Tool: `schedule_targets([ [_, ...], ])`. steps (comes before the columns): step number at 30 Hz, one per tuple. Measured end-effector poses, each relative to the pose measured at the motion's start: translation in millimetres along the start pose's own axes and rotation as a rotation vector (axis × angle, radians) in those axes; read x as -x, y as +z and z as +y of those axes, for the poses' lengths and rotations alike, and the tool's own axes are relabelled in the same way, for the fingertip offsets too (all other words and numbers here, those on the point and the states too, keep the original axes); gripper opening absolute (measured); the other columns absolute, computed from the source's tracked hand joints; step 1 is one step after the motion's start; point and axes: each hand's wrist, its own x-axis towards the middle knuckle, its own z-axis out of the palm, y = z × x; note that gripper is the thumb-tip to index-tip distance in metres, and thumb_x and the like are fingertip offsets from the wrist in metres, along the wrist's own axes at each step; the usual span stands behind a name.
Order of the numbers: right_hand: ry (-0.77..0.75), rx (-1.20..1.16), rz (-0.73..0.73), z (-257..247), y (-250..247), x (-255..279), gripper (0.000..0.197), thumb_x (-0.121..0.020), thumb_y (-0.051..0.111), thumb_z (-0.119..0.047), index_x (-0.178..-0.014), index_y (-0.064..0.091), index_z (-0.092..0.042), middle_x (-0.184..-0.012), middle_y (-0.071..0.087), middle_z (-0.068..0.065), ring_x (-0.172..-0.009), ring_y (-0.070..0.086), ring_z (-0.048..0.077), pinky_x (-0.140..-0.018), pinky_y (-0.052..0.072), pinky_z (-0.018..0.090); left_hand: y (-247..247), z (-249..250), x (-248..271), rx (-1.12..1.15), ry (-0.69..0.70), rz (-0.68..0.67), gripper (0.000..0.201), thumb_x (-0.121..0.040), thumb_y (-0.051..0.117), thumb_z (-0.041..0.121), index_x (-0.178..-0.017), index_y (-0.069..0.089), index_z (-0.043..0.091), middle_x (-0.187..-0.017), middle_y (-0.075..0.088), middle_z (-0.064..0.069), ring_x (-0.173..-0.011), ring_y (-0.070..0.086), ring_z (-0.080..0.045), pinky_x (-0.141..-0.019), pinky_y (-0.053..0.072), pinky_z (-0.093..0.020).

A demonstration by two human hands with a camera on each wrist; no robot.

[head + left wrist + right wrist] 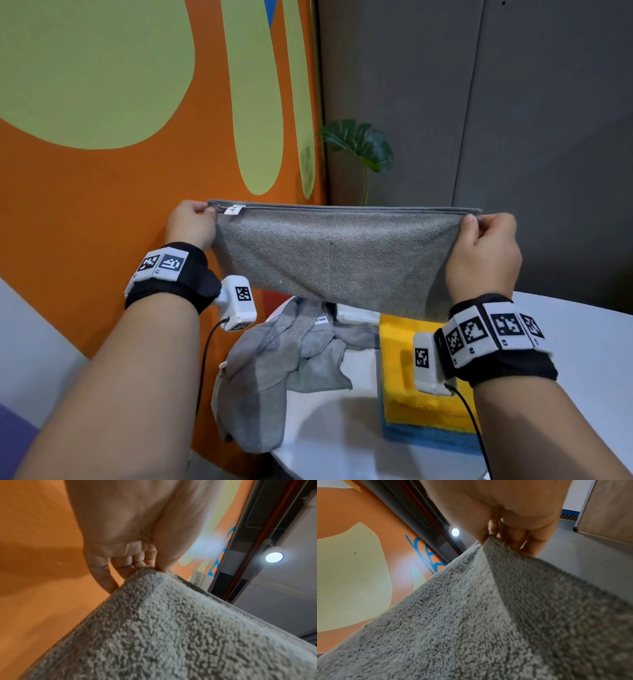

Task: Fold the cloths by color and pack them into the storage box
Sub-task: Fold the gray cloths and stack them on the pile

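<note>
Left hand [191, 222] & right hand [483, 246] pinch grey cloth [335, 257] by top corners, mid-frame (soft, light, floppy; corners look best).

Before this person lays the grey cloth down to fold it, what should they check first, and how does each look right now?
1. Left hand pinches a top corner of the held grey cloth: ok.
2. Right hand pinches the other corner: ok.
3. Top edge stretched straight: ok.
4. Free spot on the white table: ok, bare patch in front.
5. Crumpled grey cloths and the yellow and blue stack out of the way: cannot tell.
6. Storage box within reach: cannot tell, not visible.
</note>
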Motion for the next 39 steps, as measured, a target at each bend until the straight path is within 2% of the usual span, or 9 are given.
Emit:
schedule_targets([
  [6, 0.016, 0.041, 0.001, 8, 3, 2, 0.025, -0.100, 0.040, -0.027, -0.109, 0.049, -0.006, -0.095, 0.056, 0.006, -0.090, 0.054, 0.026, -0.074, 0.038, 0.033, 10, -24, -4, -0.055, -0.032, -0.079, 0.036, -0.087, 0.040, 0.050, -0.105, 0.056, 0.024, -0.101, 0.066, -0.017, -0.089, 0.064, -0.039, -0.082, 0.054, -0.055],
  [11, 0.056, 0.081, -0.033, 11, 2, 3, 0.026, -0.100, 0.040, -0.027, -0.109, 0.050, -0.005, -0.091, 0.052, 0.003, -0.084, 0.047, 0.020, -0.072, 0.035, 0.029, 1, -5, 28, -0.099, -0.027, -0.064, 0.021, -0.102, 0.036, 0.031, -0.113, 0.047, 0.017, -0.098, 0.054, -0.010, -0.086, 0.048, -0.025, -0.074, 0.037, -0.034],
  [15, 0.082, 0.120, -0.061, 12, 3, 4, 0.026, -0.100, 0.040, -0.025, -0.111, 0.050, -0.003, -0.091, 0.051, 0.004, -0.083, 0.045, 0.021, -0.072, 0.035, 0.030, 6, -9, 29, -0.113, -0.019, -0.053, 0.024, -0.100, 0.040, 0.028, -0.111, 0.055, 0.011, -0.084, 0.057, -0.009, -0.074, 0.051, -0.026, -0.064, 0.038, -0.034],
  [18, 0.112, 0.140, -0.116, 11, 5, 8, 0.025, -0.100, 0.040, -0.024, -0.111, 0.049, -0.004, -0.091, 0.052, 0.006, -0.083, 0.047, 0.023, -0.073, 0.037, 0.032, 10, -10, 34, -0.124, -0.034, -0.066, 0.027, -0.097, 0.044, 0.024, -0.105, 0.061, 0.005, -0.104, 0.065, -0.024, -0.097, 0.060, -0.040, -0.079, 0.048, -0.042],
  [22, 0.129, 0.182, -0.218, 6, 13, 17, 0.020, -0.098, 0.041, -0.025, -0.104, 0.051, -0.008, -0.100, 0.057, 0.010, -0.092, 0.053, 0.028, -0.081, 0.044, 0.038, 21, -7, 52, -0.101, -0.058, -0.126, 0.025, -0.096, 0.048, 0.019, -0.104, 0.064, 0.003, -0.108, 0.064, -0.022, -0.104, 0.059, -0.040, -0.079, 0.044, -0.034],
  [24, 0.141, 0.198, -0.294, 4, 19, 24, 0.016, -0.098, 0.042, -0.025, -0.096, 0.050, -0.011, -0.088, 0.053, 0.004, -0.083, 0.049, 0.025, -0.070, 0.039, 0.031, 29, -6, 66, -0.089, -0.033, -0.153, 0.028, -0.094, 0.049, 0.020, -0.100, 0.065, -0.001, -0.112, 0.065, -0.022, -0.098, 0.061, -0.039, -0.076, 0.046, -0.034],
  [28, 0.118, 0.231, -0.455, -1, 32, 40, 0.030, -0.095, 0.045, -0.029, -0.069, 0.040, -0.016, -0.062, 0.043, -0.003, -0.069, 0.046, 0.020, -0.050, 0.025, 0.026, 45, -1, 98, -0.047, 0.015, -0.191, 0.022, -0.093, 0.054, 0.029, -0.078, 0.059, 0.013, -0.098, 0.067, -0.007, -0.084, 0.060, -0.028, -0.064, 0.041, -0.029],
  [33, 0.054, 0.167, -0.566, -12, 37, 57, 0.027, -0.093, 0.053, -0.035, -0.082, 0.060, -0.011, -0.078, 0.062, 0.000, -0.080, 0.056, 0.018, -0.070, 0.038, 0.029, 54, 12, 141, 0.028, 0.118, -0.229, 0.021, -0.093, 0.059, 0.031, -0.086, 0.061, 0.012, -0.080, 0.058, 0.002, -0.069, 0.050, -0.008, -0.055, 0.034, -0.024],
  [39, 0.014, 0.087, -0.631, -18, 45, 69, 0.021, -0.087, 0.061, -0.036, -0.075, 0.059, -0.019, -0.076, 0.066, -0.002, -0.078, 0.060, 0.016, -0.069, 0.043, 0.029, 54, 25, 165, 0.108, 0.185, -0.303, 0.017, -0.086, 0.067, 0.033, -0.078, 0.063, 0.019, -0.072, 0.064, 0.004, -0.069, 0.061, -0.015, -0.062, 0.049, -0.032],
])
